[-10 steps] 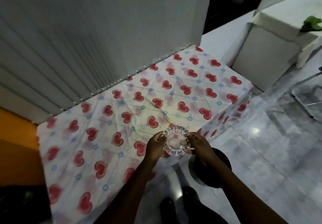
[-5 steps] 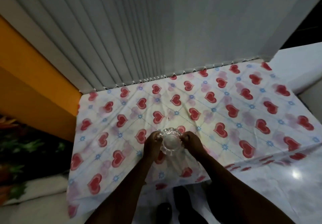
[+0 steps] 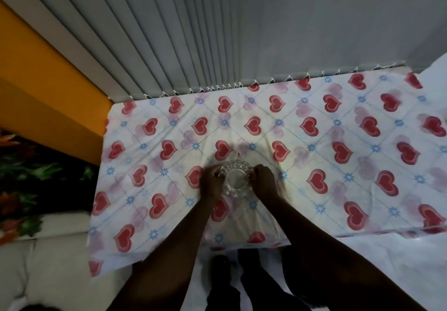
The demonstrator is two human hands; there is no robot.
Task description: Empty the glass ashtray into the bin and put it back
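The clear, scalloped glass ashtray (image 3: 235,178) is upright over the middle of the table with the heart-patterned cloth (image 3: 338,146). Its bowl looks empty. My left hand (image 3: 210,183) grips its left rim and my right hand (image 3: 264,180) grips its right rim. The ashtray sits at or just above the cloth; I cannot tell whether it touches. The bin is out of view.
Grey vertical blinds (image 3: 217,32) hang right behind the table's far edge. An orange wall (image 3: 43,73) and dark plants (image 3: 29,172) lie to the left. A pale cushion (image 3: 48,262) is at lower left. White floor (image 3: 387,262) lies at the right.
My view has swung left from the floor and dark bin to face the table. Both hands have carried the ashtray from the table's edge inward to its middle and lower.
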